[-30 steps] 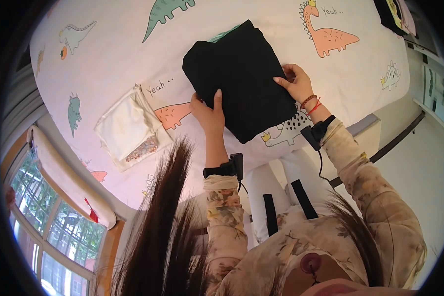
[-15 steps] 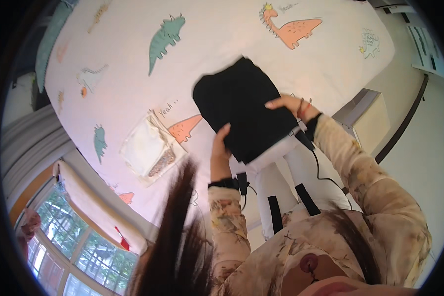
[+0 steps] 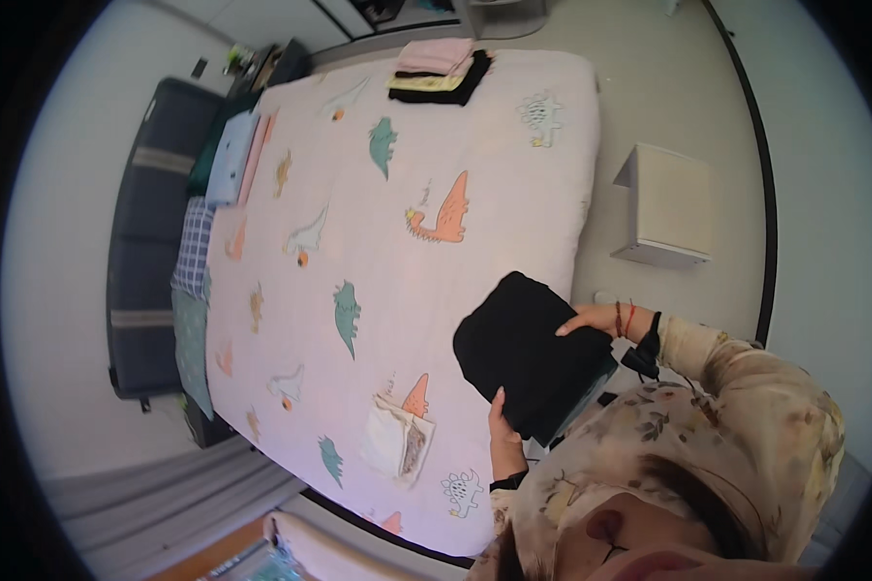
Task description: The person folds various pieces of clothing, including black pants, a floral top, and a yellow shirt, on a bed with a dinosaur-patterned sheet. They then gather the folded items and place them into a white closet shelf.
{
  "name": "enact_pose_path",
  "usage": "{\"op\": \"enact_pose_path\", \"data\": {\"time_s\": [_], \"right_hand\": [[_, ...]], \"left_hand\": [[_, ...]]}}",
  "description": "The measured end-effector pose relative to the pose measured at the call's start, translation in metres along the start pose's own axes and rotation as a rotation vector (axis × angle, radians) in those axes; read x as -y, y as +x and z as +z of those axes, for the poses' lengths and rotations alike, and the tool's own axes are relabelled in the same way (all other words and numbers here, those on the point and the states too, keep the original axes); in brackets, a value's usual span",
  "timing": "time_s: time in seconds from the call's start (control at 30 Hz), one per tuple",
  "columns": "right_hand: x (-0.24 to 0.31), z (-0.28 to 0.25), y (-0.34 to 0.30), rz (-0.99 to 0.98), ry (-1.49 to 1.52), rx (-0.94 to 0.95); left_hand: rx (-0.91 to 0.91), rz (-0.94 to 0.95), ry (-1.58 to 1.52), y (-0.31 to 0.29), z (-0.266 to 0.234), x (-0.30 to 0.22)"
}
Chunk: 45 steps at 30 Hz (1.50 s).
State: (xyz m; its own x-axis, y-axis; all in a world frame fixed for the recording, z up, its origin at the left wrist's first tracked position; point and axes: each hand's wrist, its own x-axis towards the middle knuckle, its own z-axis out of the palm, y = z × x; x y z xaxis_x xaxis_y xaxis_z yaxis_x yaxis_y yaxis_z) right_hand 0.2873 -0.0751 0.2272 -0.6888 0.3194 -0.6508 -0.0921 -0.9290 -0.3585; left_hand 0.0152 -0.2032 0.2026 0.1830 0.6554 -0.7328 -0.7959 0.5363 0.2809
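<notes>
Black garment [image 3: 528, 351] shifted nearer torso [image 3: 663, 426]

Folded black cloth [image 3: 523, 349], roughly rectangular, held aslant, one edge greenish

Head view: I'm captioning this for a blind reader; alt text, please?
A person's left hand and right hand hold folded black cloth by the edge of a dinosaur-print bedsheet, on which lie white cloth and a fabric stack.

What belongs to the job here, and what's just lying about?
In the job:
folded black cloth, held by left grip and right grip;
perhaps folded cream cloth and pink-topped cloth stack.

Lying about:
beige box-shaped stand;
dark-and-white checked fabric pillow.
</notes>
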Motion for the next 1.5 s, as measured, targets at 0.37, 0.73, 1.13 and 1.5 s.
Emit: {"op": "enact_pose_path", "data": {"time_s": [0.37,0.73,1.13,1.5], "right_hand": [[0.077,-0.071,-0.144,-0.369,0.047,0.015],[0.118,-0.060,-0.152,-0.371,-0.035,0.042],[0.183,-0.029,-0.129,-0.505,-0.055,-0.020],[0.258,-0.031,-0.060,-0.263,-0.157,0.005]], "left_hand": [[0.118,0.062,0.145,0.022,0.184,0.042],[0.058,0.063,0.203,0.019,0.218,0.012],[0.145,0.042,0.189,0.075,0.241,-0.057],[0.168,0.094,-0.039,0.115,0.236,-0.082]]}}
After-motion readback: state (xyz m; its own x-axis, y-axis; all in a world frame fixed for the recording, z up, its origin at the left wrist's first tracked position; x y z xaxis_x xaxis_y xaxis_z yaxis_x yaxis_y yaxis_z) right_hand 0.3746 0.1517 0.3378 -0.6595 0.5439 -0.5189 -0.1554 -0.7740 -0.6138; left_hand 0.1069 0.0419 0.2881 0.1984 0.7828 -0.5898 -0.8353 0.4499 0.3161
